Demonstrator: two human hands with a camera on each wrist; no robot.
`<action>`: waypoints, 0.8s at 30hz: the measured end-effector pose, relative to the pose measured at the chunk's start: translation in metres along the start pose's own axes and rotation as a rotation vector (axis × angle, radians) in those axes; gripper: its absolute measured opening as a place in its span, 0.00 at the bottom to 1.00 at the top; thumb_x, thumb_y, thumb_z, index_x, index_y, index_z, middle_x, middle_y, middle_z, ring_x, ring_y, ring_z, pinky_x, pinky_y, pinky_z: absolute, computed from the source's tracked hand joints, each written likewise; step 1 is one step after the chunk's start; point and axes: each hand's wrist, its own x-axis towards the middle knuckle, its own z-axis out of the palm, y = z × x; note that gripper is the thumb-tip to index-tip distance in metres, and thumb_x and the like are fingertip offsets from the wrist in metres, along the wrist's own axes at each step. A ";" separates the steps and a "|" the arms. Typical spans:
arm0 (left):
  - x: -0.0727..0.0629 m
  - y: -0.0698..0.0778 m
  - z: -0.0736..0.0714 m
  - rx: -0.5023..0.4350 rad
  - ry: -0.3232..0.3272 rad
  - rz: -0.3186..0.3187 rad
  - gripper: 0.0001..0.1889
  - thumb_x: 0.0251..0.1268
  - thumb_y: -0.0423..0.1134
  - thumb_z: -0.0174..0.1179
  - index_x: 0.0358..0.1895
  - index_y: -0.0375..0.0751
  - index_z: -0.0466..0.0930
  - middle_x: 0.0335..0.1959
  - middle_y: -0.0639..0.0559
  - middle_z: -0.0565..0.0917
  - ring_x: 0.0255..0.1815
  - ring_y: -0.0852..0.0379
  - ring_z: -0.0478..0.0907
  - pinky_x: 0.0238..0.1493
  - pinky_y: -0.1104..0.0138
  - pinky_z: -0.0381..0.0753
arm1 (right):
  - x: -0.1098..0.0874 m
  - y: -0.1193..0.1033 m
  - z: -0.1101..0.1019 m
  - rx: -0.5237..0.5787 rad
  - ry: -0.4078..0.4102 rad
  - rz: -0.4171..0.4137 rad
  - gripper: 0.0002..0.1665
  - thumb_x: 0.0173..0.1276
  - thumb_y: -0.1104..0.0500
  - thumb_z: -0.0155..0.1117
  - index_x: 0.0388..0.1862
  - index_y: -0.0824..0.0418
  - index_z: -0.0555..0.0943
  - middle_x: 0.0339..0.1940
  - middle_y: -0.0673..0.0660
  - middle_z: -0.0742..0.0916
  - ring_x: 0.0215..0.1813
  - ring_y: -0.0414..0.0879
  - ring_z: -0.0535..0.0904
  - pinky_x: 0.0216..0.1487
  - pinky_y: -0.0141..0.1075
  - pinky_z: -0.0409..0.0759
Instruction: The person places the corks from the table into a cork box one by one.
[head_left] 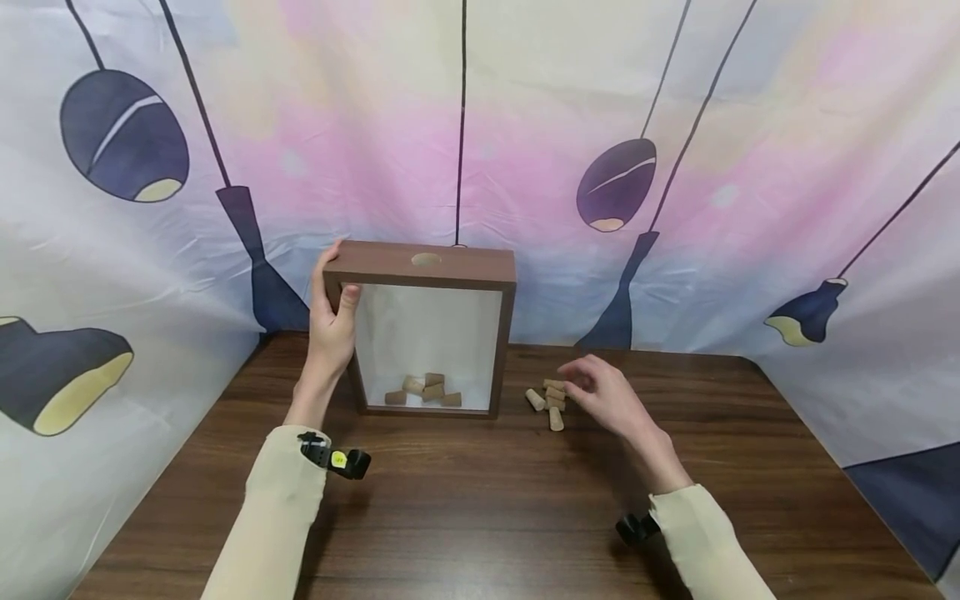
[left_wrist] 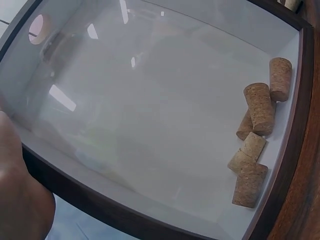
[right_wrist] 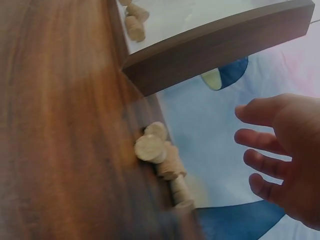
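Box (head_left: 480, 265), uncropped only from head, corks (head_left: 432, 392) inside

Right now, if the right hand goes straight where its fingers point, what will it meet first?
Most likely the loose corks on the table, just ahead of the right hand in the head view; how much height separates them is hard to judge.

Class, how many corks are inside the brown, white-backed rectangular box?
5 tan, tapered cork stoppers at the bottom of the box. In the head view: one leftmost, one paler beside it, two overlapping in the middle, one rightmost. Another may be hidden.
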 end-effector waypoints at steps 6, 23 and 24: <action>-0.004 0.007 0.001 -0.038 0.024 -0.010 0.36 0.71 0.51 0.54 0.77 0.42 0.54 0.73 0.49 0.64 0.68 0.57 0.65 0.66 0.71 0.63 | -0.009 0.010 0.010 0.016 -0.038 -0.005 0.11 0.69 0.60 0.66 0.49 0.60 0.85 0.41 0.51 0.85 0.35 0.40 0.75 0.37 0.35 0.74; -0.004 0.007 0.007 -0.007 0.097 -0.026 0.34 0.72 0.52 0.56 0.75 0.42 0.58 0.68 0.56 0.66 0.50 0.61 0.65 0.54 0.71 0.63 | -0.020 0.027 0.030 0.016 -0.194 -0.010 0.16 0.67 0.55 0.69 0.53 0.55 0.84 0.46 0.51 0.85 0.36 0.40 0.74 0.39 0.34 0.74; -0.004 0.010 0.007 -0.008 0.098 -0.025 0.34 0.72 0.52 0.56 0.74 0.41 0.58 0.67 0.57 0.67 0.51 0.62 0.65 0.55 0.71 0.63 | -0.020 0.027 0.032 0.024 -0.205 0.002 0.16 0.67 0.55 0.69 0.53 0.54 0.84 0.46 0.51 0.85 0.37 0.40 0.74 0.39 0.34 0.74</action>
